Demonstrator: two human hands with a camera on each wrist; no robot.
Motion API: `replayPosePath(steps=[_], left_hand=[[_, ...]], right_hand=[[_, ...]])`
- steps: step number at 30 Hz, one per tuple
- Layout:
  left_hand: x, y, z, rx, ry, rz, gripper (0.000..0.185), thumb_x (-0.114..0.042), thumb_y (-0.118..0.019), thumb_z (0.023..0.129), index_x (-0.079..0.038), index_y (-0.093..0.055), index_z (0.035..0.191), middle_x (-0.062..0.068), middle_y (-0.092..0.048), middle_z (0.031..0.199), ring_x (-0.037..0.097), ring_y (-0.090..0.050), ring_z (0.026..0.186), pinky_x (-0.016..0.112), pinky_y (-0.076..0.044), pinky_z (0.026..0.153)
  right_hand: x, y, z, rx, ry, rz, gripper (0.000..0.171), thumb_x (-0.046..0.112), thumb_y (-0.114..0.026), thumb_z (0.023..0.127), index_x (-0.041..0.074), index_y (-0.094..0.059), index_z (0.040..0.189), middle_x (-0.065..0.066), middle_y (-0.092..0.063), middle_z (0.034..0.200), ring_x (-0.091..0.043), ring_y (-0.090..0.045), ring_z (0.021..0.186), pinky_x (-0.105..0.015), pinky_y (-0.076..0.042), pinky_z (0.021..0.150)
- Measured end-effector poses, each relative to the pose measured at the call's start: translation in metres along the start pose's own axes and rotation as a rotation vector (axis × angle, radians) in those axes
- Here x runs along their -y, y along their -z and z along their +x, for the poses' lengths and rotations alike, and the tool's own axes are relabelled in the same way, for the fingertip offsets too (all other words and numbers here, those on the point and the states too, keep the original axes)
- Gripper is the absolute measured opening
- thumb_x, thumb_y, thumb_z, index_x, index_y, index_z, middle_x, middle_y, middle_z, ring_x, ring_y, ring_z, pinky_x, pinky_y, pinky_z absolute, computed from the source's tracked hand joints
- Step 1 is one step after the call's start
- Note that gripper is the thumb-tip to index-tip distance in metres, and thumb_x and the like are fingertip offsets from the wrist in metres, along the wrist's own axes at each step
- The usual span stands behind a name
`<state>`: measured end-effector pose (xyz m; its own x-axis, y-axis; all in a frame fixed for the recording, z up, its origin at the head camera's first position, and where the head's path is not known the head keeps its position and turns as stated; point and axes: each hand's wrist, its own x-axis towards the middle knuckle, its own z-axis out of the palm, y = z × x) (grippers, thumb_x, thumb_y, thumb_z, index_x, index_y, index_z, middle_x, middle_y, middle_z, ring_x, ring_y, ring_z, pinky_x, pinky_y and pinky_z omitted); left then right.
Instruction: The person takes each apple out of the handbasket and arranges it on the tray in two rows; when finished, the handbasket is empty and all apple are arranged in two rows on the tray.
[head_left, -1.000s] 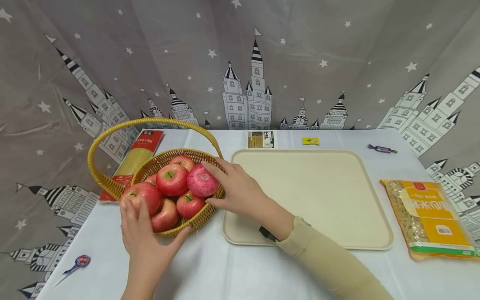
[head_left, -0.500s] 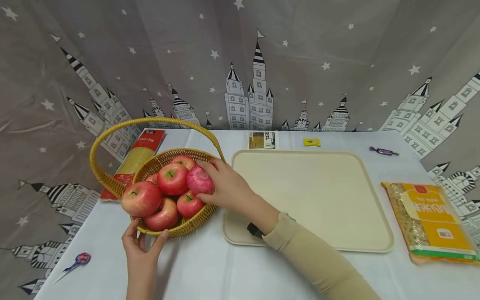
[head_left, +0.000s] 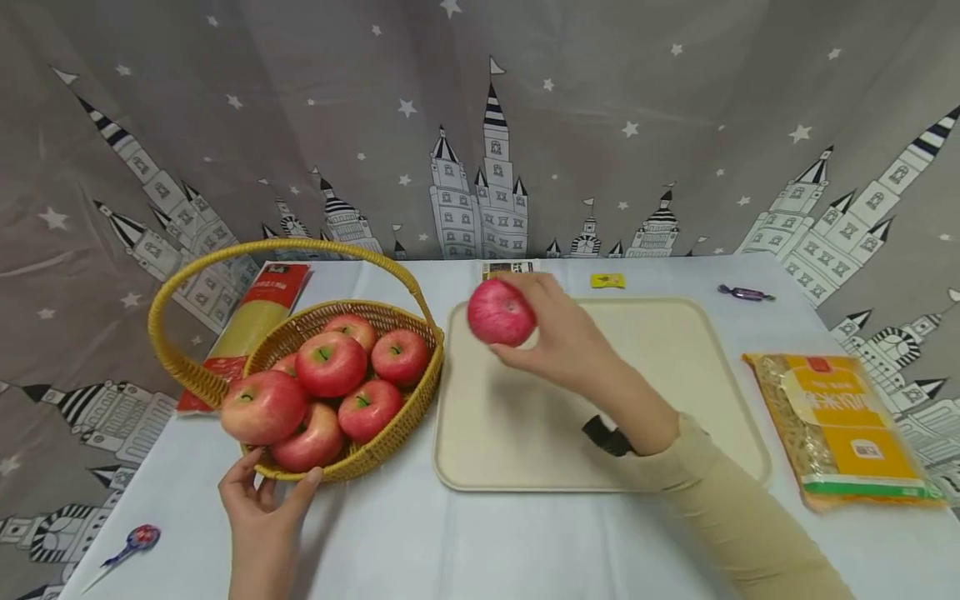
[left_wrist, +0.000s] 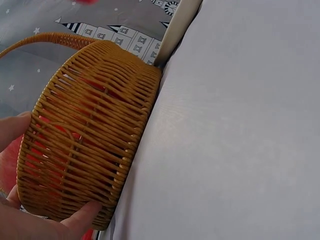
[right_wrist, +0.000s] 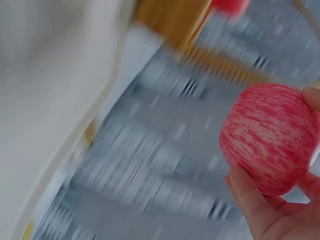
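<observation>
1. While the right hand (head_left: 562, 337) grips a red apple (head_left: 499, 313), thumb and fingers round its sides, the fruit is in the air over the left part of the beige tray (head_left: 663, 375).
2. Its dimpled end faces the head camera; nearly round, its long axis cannot be told.
3. The left hand (head_left: 262, 521) pinches the near rim of the yellow wicker basket (head_left: 397, 427), whose oval slants from near left to far right.
4. The right wrist view shows the held fruit's streaked flank; the left wrist view, other apples (head_left: 330, 364) through the weave.
</observation>
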<state>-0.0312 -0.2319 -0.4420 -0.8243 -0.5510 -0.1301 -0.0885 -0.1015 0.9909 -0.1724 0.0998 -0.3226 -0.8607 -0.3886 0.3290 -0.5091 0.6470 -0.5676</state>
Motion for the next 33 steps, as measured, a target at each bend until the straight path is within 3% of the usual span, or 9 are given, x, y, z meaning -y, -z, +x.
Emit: replayPosePath(steps=[4, 10, 16, 20, 24, 29, 33], left_hand=[[0.005, 0.004, 0.005, 0.012, -0.004, -0.003, 0.081, 0.003, -0.074, 0.082, -0.028, -0.022, 0.134, 0.000, -0.011, 0.152, 0.018, -0.020, 0.139, 0.008, -0.040, 0.090], [0.002, 0.004, 0.006, -0.016, 0.031, 0.002, 0.081, 0.002, -0.074, 0.082, -0.031, -0.022, 0.134, -0.002, -0.007, 0.155, 0.015, -0.018, 0.141, 0.009, -0.040, 0.093], [0.012, 0.005, 0.011, -0.030, 0.031, 0.020, 0.082, 0.000, -0.076, 0.081, -0.030, -0.023, 0.134, -0.002, -0.012, 0.152, 0.016, -0.022, 0.138, 0.007, -0.042, 0.088], [0.022, 0.008, 0.016, -0.046, 0.039, 0.025, 0.083, -0.003, -0.079, 0.079, -0.031, -0.024, 0.134, -0.005, -0.014, 0.151, 0.016, -0.024, 0.136, 0.007, -0.044, 0.083], [0.025, 0.010, 0.017, -0.047, 0.034, 0.005, 0.084, -0.004, -0.080, 0.078, -0.031, -0.024, 0.135, -0.005, -0.013, 0.151, 0.016, -0.023, 0.136, 0.007, -0.044, 0.083], [0.025, 0.009, 0.017, -0.056, 0.034, 0.011, 0.084, -0.004, -0.080, 0.078, -0.031, -0.025, 0.135, -0.005, -0.016, 0.150, 0.016, -0.025, 0.135, 0.008, -0.045, 0.083], [0.022, 0.008, 0.015, -0.041, 0.023, 0.022, 0.083, -0.004, -0.079, 0.079, -0.030, -0.024, 0.135, -0.004, -0.014, 0.151, 0.016, -0.023, 0.136, 0.009, -0.043, 0.087]], right_hand=[[-0.064, 0.041, -0.012, -0.051, -0.159, -0.058, 0.079, 0.030, -0.081, 0.076, 0.010, -0.042, 0.141, -0.014, -0.044, 0.136, -0.032, -0.046, 0.121, -0.056, -0.048, 0.092], [-0.160, 0.079, -0.036, -0.004, -0.436, -0.127, 0.089, 0.042, -0.078, 0.078, 0.001, -0.033, 0.144, -0.026, -0.041, 0.134, -0.044, -0.043, 0.118, -0.064, -0.043, 0.091], [-0.206, 0.086, -0.054, 0.084, -0.559, -0.144, 0.093, 0.044, -0.074, 0.082, -0.008, -0.027, 0.143, -0.034, -0.038, 0.136, -0.051, -0.039, 0.120, -0.066, -0.037, 0.097], [-0.211, 0.084, -0.054, 0.094, -0.565, -0.173, 0.095, 0.046, -0.073, 0.083, -0.006, -0.024, 0.146, -0.035, -0.034, 0.138, -0.052, -0.037, 0.120, -0.067, -0.036, 0.097], [-0.195, 0.082, -0.047, 0.051, -0.540, -0.255, 0.096, 0.046, -0.073, 0.081, 0.000, -0.022, 0.149, -0.034, -0.027, 0.142, -0.053, -0.030, 0.124, -0.070, -0.033, 0.097], [-0.152, 0.068, -0.030, -0.024, -0.395, -0.279, 0.087, 0.042, -0.074, 0.082, 0.004, -0.031, 0.148, -0.027, -0.030, 0.147, -0.050, -0.028, 0.130, -0.066, -0.030, 0.103], [-0.103, 0.040, -0.012, -0.002, -0.241, -0.183, 0.082, 0.042, -0.075, 0.082, 0.008, -0.037, 0.147, -0.017, -0.037, 0.147, -0.039, -0.033, 0.134, -0.056, -0.029, 0.108]])
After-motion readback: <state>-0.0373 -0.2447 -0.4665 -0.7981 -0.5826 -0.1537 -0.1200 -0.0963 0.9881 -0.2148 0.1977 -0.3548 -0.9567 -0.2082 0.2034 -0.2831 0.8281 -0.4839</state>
